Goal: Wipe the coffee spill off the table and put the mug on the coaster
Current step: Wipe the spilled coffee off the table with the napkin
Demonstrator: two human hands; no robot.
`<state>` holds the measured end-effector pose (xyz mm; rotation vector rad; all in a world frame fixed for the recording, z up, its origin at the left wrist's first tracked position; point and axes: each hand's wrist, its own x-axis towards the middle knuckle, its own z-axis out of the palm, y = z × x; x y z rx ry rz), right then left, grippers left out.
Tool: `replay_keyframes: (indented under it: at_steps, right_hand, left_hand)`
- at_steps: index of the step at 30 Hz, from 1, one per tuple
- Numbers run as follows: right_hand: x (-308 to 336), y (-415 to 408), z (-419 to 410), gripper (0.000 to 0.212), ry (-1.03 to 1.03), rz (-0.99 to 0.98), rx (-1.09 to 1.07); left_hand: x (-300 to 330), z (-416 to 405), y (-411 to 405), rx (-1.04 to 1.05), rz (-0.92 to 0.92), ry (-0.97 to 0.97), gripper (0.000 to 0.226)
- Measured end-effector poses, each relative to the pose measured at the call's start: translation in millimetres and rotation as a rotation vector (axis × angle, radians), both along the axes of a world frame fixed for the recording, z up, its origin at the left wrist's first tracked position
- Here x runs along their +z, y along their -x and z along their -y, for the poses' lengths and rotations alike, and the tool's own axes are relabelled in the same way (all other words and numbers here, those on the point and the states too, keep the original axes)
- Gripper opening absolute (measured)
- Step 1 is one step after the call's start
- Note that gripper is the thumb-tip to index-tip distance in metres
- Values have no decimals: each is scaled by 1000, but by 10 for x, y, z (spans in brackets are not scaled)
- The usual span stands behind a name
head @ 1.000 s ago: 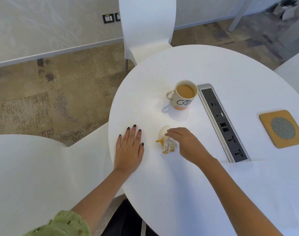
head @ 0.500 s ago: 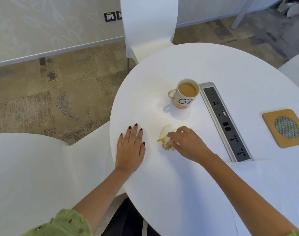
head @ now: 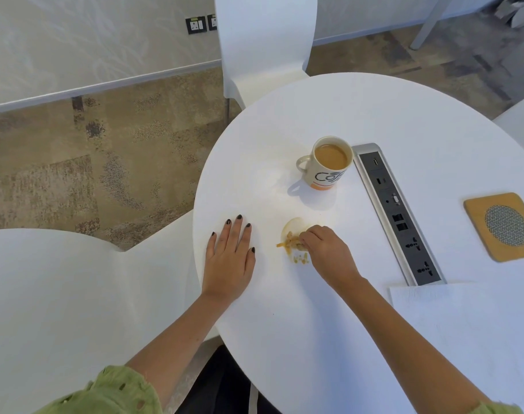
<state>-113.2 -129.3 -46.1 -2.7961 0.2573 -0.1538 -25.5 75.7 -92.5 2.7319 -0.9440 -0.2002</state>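
A cream mug [head: 326, 164] full of milky coffee stands upright on the round white table [head: 374, 115], left of the power strip. Nearer to me lies a small wet coffee spill [head: 299, 258] with a pale smear. My right hand [head: 326, 252] pinches a crumpled, coffee-stained tissue [head: 290, 242] against the spill. Left of the spill, my left hand [head: 229, 258] rests flat on the table with fingers spread. A square tan coaster [head: 502, 225] with a grey mesh disc lies at the right edge, apart from the mug.
A grey power strip [head: 398, 213] is set into the table between mug and coaster. A white paper sheet [head: 452, 324] lies near the front right. White chairs stand behind the table [head: 266, 46] and at my left [head: 60, 294].
My right hand has dragged the tissue a little up and left over the spill, leaving small coffee specks below it. My left hand and the mug stayed put.
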Motion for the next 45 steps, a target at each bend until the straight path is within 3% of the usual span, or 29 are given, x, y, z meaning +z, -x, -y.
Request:
replay_keyframes:
  at_steps: [6,10,16,21,25,29,31,34,38,40,43,45]
  right_hand:
    - [13,144,66,26,8,23,119]
    - [16,144,80,27,-1,9,35]
    - [29,-30,21,11,-575,81,-472]
    - [-25,-3,-66,17,-213,60,-268]
    - [-114,33,-174,16,-87,-67,-214]
    - [-197,141,-296,18,-70,-37,-88]
    - [-268,212,-355,35,-44,-37,7]
    - [-208,216,-362,32,-1,-46,-40]
    - [-118,145,-328,50,-19,70,-93]
    - [-93,59,-326,48,-50,64,-159]
    - [-142,8,-297,24,-54,-15,-130]
    - [-208,63,-292,29,-79,-20,-32]
  left_hand:
    - [-2,0,-3,1,4,-4,52]
    - [-18,-5,-6,5,3,-3,52]
    - [-23,2,-6,5,1,-9,53]
    - [-31,-10,-5,3,1,-7,53]
    - [-21,0,-2,8,5,9,52]
    - [-21,-10,1,6,8,16,52]
    - [-20,-7,-3,6,6,21,51]
    - [-16,2,-3,5,8,16,51]
    - [-18,-1,-4,6,6,12,51]
    - [-21,-2,-5,5,3,12,51]
    - [-29,-2,-6,6,4,8,51]
    - [-32,-3,-9,6,1,5,51]
